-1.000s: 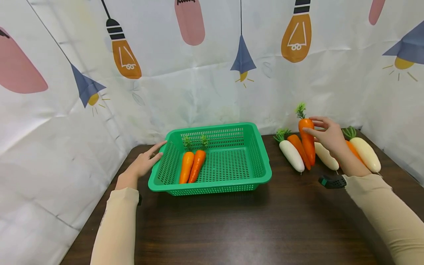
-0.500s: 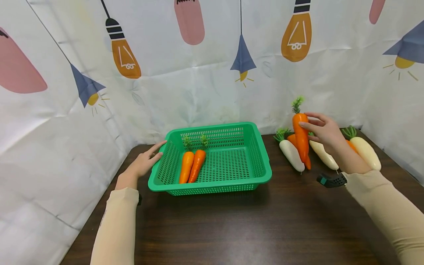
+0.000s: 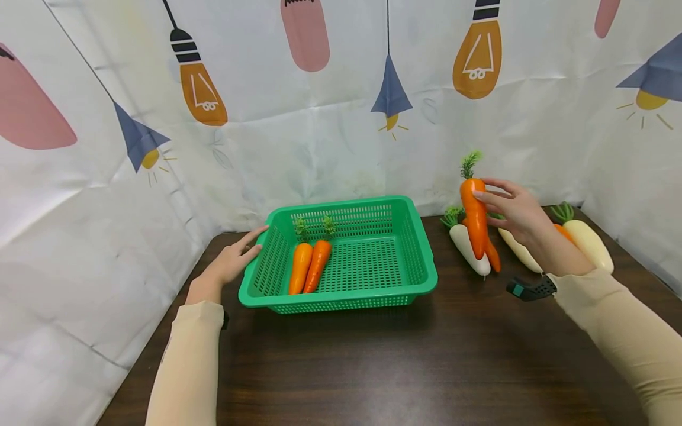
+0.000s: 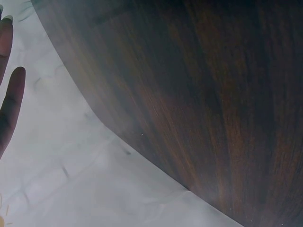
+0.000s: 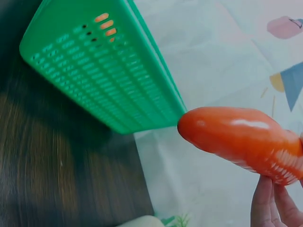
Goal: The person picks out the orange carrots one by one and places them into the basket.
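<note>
My right hand (image 3: 514,207) pinches an orange carrot (image 3: 474,216) near its leafy top, holding it tip-down above the vegetables at the right. The same carrot (image 5: 236,139) shows large in the right wrist view, fingers against its side. My left hand (image 3: 228,265) rests at the left rim of a green plastic basket (image 3: 341,300), its fingers extended along the edge. Inside the basket's left part lie two carrots (image 3: 301,269), side by side. In the left wrist view only some fingers (image 4: 12,109) show at the left edge.
On the dark wooden table (image 3: 346,367), a white radish (image 3: 469,248), another carrot (image 3: 493,255) and a pale radish (image 3: 522,251) lie under the held carrot. Farther right is a cream radish (image 3: 588,244) beside a partly hidden orange vegetable. A patterned curtain (image 3: 330,148) hangs behind.
My right hand has lifted the carrot off the pile and carried it slightly left. The left hand and the basket have stayed in place.
</note>
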Action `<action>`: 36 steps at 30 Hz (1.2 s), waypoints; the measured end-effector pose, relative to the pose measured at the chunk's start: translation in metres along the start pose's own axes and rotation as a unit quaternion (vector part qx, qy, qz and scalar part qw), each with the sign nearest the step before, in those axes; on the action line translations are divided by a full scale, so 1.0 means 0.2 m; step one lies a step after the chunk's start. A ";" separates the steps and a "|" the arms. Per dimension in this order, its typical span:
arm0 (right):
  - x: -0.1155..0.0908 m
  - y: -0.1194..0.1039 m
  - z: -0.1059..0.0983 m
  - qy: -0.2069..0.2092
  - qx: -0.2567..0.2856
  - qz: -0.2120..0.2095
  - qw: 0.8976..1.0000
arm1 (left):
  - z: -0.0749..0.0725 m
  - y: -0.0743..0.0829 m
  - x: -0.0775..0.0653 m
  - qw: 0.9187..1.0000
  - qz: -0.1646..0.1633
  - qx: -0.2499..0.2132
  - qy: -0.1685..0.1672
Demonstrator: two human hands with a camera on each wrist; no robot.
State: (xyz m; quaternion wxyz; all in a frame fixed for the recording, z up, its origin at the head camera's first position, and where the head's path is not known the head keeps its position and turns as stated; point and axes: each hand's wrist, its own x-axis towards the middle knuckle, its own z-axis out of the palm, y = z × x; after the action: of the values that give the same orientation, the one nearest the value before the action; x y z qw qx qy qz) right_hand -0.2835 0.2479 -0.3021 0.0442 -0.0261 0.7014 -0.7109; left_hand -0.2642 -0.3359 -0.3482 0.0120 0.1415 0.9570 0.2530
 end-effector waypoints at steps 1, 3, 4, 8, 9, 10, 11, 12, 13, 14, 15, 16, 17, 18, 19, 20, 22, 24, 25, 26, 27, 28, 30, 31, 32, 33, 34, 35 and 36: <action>0.00 -0.01 0.01 -0.001 -0.004 -0.001 1.000 | 0.00 0.00 0.00 1.000 0.002 0.000 0.000; 0.00 -0.02 0.02 -0.005 0.004 0.001 1.000 | 0.00 0.00 0.00 1.000 0.002 0.000 0.001; 0.00 -0.02 0.02 -0.009 0.017 0.004 1.000 | 0.00 0.00 0.00 1.000 0.004 0.000 0.001; 0.01 -0.03 0.05 -0.027 0.045 0.014 0.999 | 0.00 0.00 0.00 1.000 0.006 -0.001 0.001; 0.01 -0.03 0.06 -0.032 0.052 0.017 0.998 | 0.00 0.00 0.00 1.000 0.005 -0.001 0.001; 0.01 -0.03 0.07 -0.036 0.055 0.018 0.998 | 0.00 0.00 0.00 1.000 0.006 0.000 0.000; 0.01 -0.03 0.07 -0.038 0.057 0.018 0.997 | 0.00 0.00 0.00 1.000 0.005 0.000 0.001; 0.01 -0.04 0.08 -0.040 0.059 0.019 0.997 | 0.00 0.00 0.00 1.000 0.006 0.001 0.000; 0.02 -0.04 0.09 -0.043 0.061 0.019 0.997 | 0.00 0.00 0.00 1.000 0.005 0.000 0.001; 0.02 -0.04 0.10 -0.045 0.064 0.019 0.997 | 0.00 0.00 0.00 1.000 0.005 0.001 0.001; 0.02 -0.05 0.11 -0.048 0.065 0.019 0.997 | 0.00 0.00 0.00 1.000 0.006 0.001 0.001; 0.02 -0.05 0.12 -0.050 0.069 0.018 0.996 | 0.00 0.00 0.00 1.000 0.006 0.001 0.001; 0.02 -0.05 0.13 -0.052 0.072 0.018 0.996 | 0.00 0.00 0.00 1.000 0.006 0.000 0.001; 0.02 -0.05 0.14 -0.054 0.074 0.019 0.996 | 0.00 0.00 0.00 1.000 0.006 0.000 0.001; 0.02 -0.05 0.15 -0.056 0.073 0.020 0.996 | 0.00 0.00 0.00 1.000 0.006 0.000 0.001; 0.02 -0.05 0.16 -0.057 0.074 0.021 0.995 | 0.00 0.01 0.00 1.000 0.005 0.000 0.001; 0.02 -0.06 0.18 -0.058 0.072 0.026 0.995 | 0.00 0.01 0.00 1.000 0.004 0.000 0.001; 0.03 -0.06 0.21 -0.059 0.066 0.030 0.996 | 0.00 0.01 -0.01 1.000 0.003 0.000 0.002; 0.03 -0.07 0.22 -0.060 0.064 0.031 0.996 | 0.00 0.01 -0.01 1.000 0.003 -0.001 0.003; 0.03 -0.07 0.23 -0.062 0.062 0.031 0.996 | 0.00 0.01 -0.01 1.000 0.003 -0.002 0.004; 0.03 -0.07 0.24 -0.065 0.057 0.030 0.996 | 0.00 0.01 -0.01 1.000 0.002 -0.003 0.004; 0.04 -0.07 0.25 -0.068 0.054 0.029 0.996 | 0.00 0.01 -0.01 1.000 0.002 -0.003 0.004; 0.04 -0.08 0.27 -0.073 0.050 0.028 0.996 | 0.00 0.01 0.00 1.000 0.001 -0.006 0.006; 0.05 -0.08 0.28 -0.076 0.050 0.029 0.995 | 0.01 0.01 0.00 1.000 -0.001 -0.006 0.007; 0.05 -0.08 0.29 -0.078 0.048 0.029 0.995 | 0.01 0.01 0.00 1.000 0.000 -0.006 0.007; 0.05 -0.08 0.30 -0.080 0.048 0.031 0.995 | 0.01 0.00 0.00 1.000 0.000 -0.006 0.008; 0.06 -0.08 0.31 -0.081 0.048 0.033 0.995 | 0.01 0.00 0.00 1.000 0.002 -0.005 0.008; 0.06 -0.08 0.32 -0.083 0.049 0.037 0.995 | 0.01 0.00 0.00 1.000 0.001 -0.005 0.009; 0.06 -0.08 0.33 -0.084 0.048 0.038 0.995 | 0.01 0.00 0.00 1.000 0.002 -0.004 0.008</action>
State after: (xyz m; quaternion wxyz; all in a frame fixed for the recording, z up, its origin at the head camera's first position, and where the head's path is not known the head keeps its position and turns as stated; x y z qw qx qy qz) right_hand -0.2899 0.1816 -0.2857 0.1315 -0.0572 0.6607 -0.7368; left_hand -0.2639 -0.3352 -0.3498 0.0040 0.1413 0.9557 0.2583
